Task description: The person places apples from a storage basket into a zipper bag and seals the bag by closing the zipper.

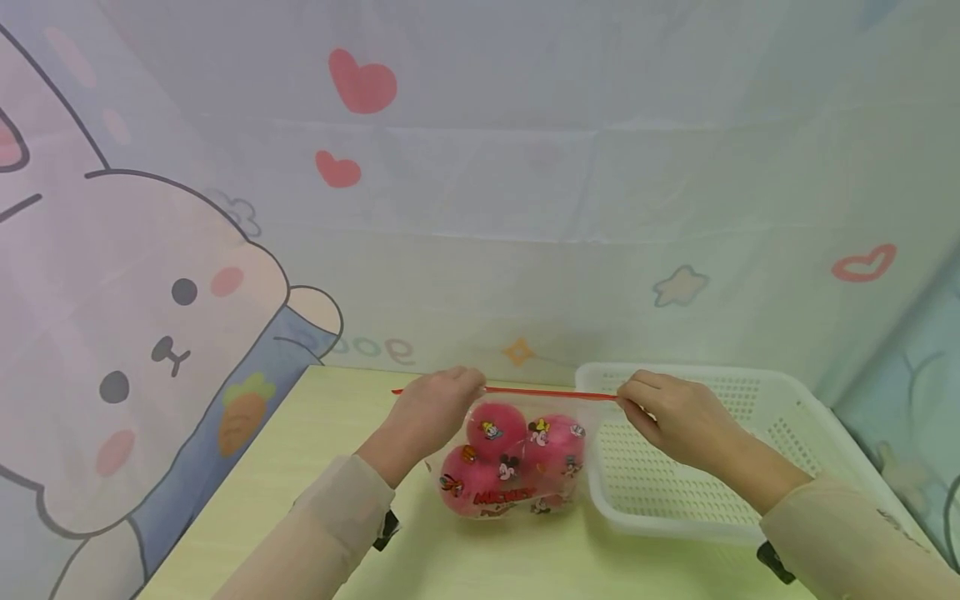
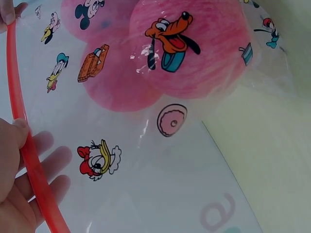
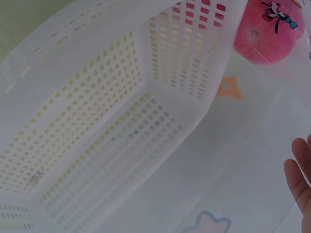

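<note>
A clear plastic bag point(image 2: 150, 189) printed with cartoon characters hangs upright, a red strip point(image 1: 551, 393) along its top edge. Several pink balls point(image 1: 497, 421) lie inside it. My left hand point(image 1: 431, 417) pinches the strip left of its middle; in the left wrist view the thumb lies in front and the other fingers show through the plastic behind. At the strip's right end my right hand point(image 1: 678, 421) pinches it between thumb and fingers. Only some fingertips of the right hand show at the right edge of the right wrist view.
A white perforated plastic basket point(image 1: 697, 523) stands on the pale yellow table point(image 1: 262, 500), just right of the bag and under my right forearm. Behind the table hangs a cloth backdrop point(image 1: 480, 208) with a rabbit, hearts and stars.
</note>
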Action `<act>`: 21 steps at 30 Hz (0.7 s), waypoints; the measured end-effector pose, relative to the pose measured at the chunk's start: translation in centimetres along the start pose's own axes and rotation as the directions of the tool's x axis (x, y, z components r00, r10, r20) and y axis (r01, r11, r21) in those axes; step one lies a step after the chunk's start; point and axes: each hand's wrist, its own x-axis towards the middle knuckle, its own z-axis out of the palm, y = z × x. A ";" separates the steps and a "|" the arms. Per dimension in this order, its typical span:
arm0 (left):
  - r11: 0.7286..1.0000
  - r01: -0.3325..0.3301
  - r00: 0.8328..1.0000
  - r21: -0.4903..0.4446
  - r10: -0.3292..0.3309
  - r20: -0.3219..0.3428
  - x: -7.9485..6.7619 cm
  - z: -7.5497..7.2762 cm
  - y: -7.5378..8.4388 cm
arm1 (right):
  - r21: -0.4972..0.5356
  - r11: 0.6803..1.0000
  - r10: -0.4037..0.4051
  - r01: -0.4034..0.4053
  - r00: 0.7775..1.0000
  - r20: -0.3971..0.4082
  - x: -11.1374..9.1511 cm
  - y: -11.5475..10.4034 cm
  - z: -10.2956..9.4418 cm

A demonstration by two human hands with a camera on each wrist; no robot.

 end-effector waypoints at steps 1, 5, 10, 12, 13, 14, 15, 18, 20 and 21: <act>1.000 -0.003 1.000 0.000 0.003 -0.002 0.0 0.0 0.0 | -0.002 1.000 0.000 0.000 1.000 0.001 0.0 0.0 0.0; 1.000 0.021 1.000 -0.005 -0.020 0.023 -0.1 -0.2 -0.2 | -0.003 1.000 -0.001 0.001 1.000 0.000 -0.1 0.1 0.1; 0.999 0.037 0.999 -0.009 -0.037 0.029 -0.3 -0.2 -0.4 | -0.003 1.000 -0.002 0.002 1.000 -0.006 -0.1 0.1 0.2; 0.999 0.031 0.999 -0.009 -0.031 0.015 -0.4 -0.1 -0.5 | -0.004 1.000 -0.001 0.001 1.000 -0.004 -0.1 0.1 0.1; 1.000 0.027 1.000 -0.009 -0.027 0.006 -0.4 -0.1 -0.6 | -0.004 1.000 0.000 0.000 1.000 -0.002 -0.1 0.1 0.1; 1.000 0.022 1.000 -0.010 -0.022 -0.003 -0.4 0.0 -0.6 | -0.005 1.000 0.002 -0.002 1.000 0.001 -0.1 0.1 0.1; 1.000 0.021 1.000 -0.009 -0.021 -0.010 -0.5 0.0 -0.7 | -0.004 1.000 0.004 -0.004 1.000 0.005 -0.1 0.1 0.1; 0.999 0.031 0.999 -0.020 -0.031 -0.013 -0.6 0.0 -0.7 | -0.009 1.000 0.010 -0.010 1.000 0.016 -0.1 0.0 0.1; 0.999 0.042 0.999 -0.030 -0.042 -0.007 -0.6 -0.1 -0.8 | -0.012 1.000 0.012 -0.011 1.000 0.020 -0.1 0.0 0.1; 0.998 0.049 0.999 -0.034 -0.049 -0.001 -0.6 -0.1 -0.8 | -0.014 1.000 0.012 -0.011 1.000 0.020 0.0 0.0 0.1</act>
